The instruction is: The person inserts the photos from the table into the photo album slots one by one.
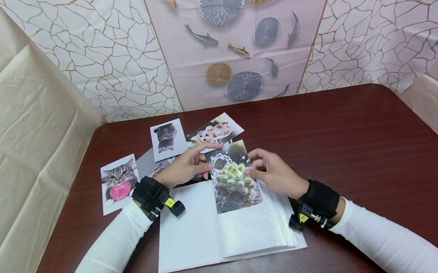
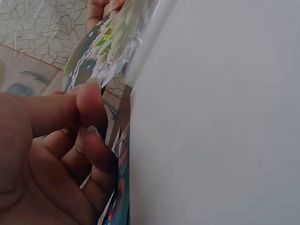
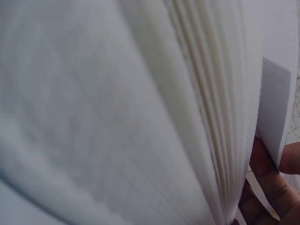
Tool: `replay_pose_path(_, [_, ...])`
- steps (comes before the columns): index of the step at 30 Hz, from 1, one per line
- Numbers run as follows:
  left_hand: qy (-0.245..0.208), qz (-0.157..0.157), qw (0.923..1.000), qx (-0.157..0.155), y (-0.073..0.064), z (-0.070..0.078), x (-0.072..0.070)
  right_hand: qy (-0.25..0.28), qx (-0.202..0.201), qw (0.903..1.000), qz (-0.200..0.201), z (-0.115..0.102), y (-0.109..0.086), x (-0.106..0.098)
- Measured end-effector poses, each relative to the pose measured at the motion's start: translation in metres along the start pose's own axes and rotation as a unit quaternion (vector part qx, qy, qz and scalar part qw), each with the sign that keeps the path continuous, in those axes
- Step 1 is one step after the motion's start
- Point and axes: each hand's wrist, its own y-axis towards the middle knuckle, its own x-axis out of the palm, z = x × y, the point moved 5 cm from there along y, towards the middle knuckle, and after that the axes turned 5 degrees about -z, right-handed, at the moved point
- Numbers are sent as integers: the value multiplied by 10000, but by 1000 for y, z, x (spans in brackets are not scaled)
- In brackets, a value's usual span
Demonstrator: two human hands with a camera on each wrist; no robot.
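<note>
A photo of a green succulent stands over the right-hand page of an open white photo album. My left hand pinches its upper left edge, the index finger stretched along the top. On the opposite edge, my right hand grips the photo between thumb and fingers. In the left wrist view, clear plastic covers part of the succulent photo near the left thumb. The right wrist view shows fingers of the right hand at the photo's pale back, beside the blurred album pages.
Loose photos lie behind and left of the album: a cat with a pink ball, a dark grey kitten, a kitten on its back and a partly covered grey one. The dark red table meets a patterned cloth backdrop.
</note>
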Motion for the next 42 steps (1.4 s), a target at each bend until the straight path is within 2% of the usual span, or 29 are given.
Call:
replay_pose_path(23, [51,-110,9999,2,-1,3,3,62,-129,9999,26,1,1,0])
replay_pose_path(35, [96,-252,9996,23,0,2,4,113,-133,9998,3,1,1,1])
replay_pose_path(42, [49,-449,9989,83,0,1,6,70,-151,9999,36,1,0,1])
